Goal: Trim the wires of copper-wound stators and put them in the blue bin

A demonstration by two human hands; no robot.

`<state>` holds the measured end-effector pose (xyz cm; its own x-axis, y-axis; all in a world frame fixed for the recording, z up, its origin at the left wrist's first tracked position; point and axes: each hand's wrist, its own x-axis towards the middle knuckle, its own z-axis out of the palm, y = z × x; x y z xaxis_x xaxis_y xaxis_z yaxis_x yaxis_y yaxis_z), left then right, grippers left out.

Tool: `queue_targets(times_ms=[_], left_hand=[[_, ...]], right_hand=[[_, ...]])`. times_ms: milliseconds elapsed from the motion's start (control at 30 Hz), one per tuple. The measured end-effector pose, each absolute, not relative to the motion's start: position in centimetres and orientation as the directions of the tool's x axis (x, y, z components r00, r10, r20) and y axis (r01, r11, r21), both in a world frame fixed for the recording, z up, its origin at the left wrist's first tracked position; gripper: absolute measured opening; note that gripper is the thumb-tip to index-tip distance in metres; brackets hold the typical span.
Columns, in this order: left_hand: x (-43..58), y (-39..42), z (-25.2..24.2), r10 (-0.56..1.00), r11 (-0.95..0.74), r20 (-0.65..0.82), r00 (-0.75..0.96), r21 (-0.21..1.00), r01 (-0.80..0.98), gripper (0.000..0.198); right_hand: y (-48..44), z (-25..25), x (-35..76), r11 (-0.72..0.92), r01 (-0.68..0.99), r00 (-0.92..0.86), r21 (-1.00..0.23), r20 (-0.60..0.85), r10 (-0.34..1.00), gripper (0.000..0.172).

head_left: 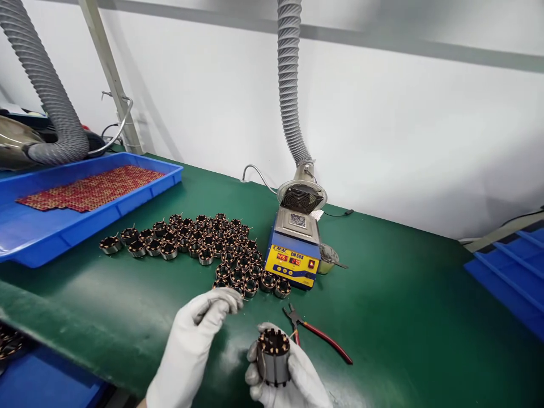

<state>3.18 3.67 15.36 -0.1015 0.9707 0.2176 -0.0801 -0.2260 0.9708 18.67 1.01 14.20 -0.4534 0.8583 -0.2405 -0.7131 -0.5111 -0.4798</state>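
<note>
My right hand (pixel 297 377), in a white glove, is wrapped around a motor stator (pixel 274 362) and holds it upright, its copper-wound top end facing up. Thin wire ends stick out at the stator's rim. To the left, my gloved left hand (pixel 208 317) is closed in a pinch above the front edge of the stator group; anything between its fingertips is too small to make out. Many similar stators (pixel 206 256) stand close together on the green table (pixel 403 317). Side cutters (pixel 317 331) with red handles lie just beyond my right hand, their jaws pointing away.
A blue and yellow solder pot unit (pixel 293 255) with a red lit display stands behind the stators, under a grey extraction hose (pixel 291 85). Beside it sits a small metal cup (pixel 327 260). A blue tray (pixel 80 226) of red parts is at left; blue bins (pixel 514 277) are at right.
</note>
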Motion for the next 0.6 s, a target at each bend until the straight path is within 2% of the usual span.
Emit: queue_targets(times_ms=[33, 67, 133, 167, 200, 300, 367, 467, 533, 600], left_hand=[[3.1, 3.5, 15.3, 0.984, -0.173, 0.170, -0.057, 0.984, -0.051, 0.014], [3.0, 3.3, 15.2, 0.990, -0.139, 0.138, 0.030, 0.990, 0.014, 0.020], [3.4, 3.0, 15.1, 0.972, -0.125, 0.094, 0.217, 0.983, 0.137, 0.059], [3.7, 3.1, 15.1, 0.960, -0.142, 0.101, 0.263, 0.980, 0.142, 0.066], [4.2, 3.2, 15.2, 0.952, -0.168, 0.132, 0.275, 0.980, 0.109, 0.058], [5.1, 3.8, 15.5, 0.946, -0.269, 0.276, 0.170, 0.961, -0.060, 0.002], [5.1, 4.2, 15.8, 0.970, -0.229, 0.237, 0.052, 0.965, -0.130, 0.017], [4.4, 4.4, 16.5, 0.987, -0.109, 0.074, -0.141, 0.958, -0.265, 0.017], [4.0, 4.3, 16.9, 0.994, -0.013, -0.014, -0.104, 0.966, -0.258, 0.006], [4.3, 4.2, 17.0, 0.996, 0.057, -0.046, 0.076, 0.987, -0.150, 0.023]], right_hand=[[0.9, 14.4, 18.8, -0.497, -0.726, -0.433, -0.475, -0.245, 0.868, 0.038], [0.8, 14.5, 18.8, -0.481, -0.736, -0.409, -0.476, -0.253, 0.877, 0.036], [0.7, 14.6, 18.7, -0.453, -0.742, -0.364, -0.495, -0.270, 0.891, 0.034], [0.7, 14.5, 18.5, -0.439, -0.741, -0.346, -0.509, -0.271, 0.898, 0.034], [0.8, 14.4, 18.2, -0.429, -0.737, -0.336, -0.522, -0.268, 0.903, 0.036], [0.9, 13.8, 17.5, -0.427, -0.728, -0.353, -0.536, -0.241, 0.904, 0.044], [1.0, 13.6, 17.4, -0.438, -0.729, -0.375, -0.526, -0.229, 0.898, 0.046], [1.0, 13.7, 17.8, -0.439, -0.740, -0.369, -0.510, -0.238, 0.898, 0.046], [1.0, 13.9, 18.0, -0.424, -0.748, -0.340, -0.511, -0.253, 0.906, 0.042], [1.0, 14.0, 18.0, -0.378, -0.755, -0.282, -0.535, -0.256, 0.925, 0.040]])
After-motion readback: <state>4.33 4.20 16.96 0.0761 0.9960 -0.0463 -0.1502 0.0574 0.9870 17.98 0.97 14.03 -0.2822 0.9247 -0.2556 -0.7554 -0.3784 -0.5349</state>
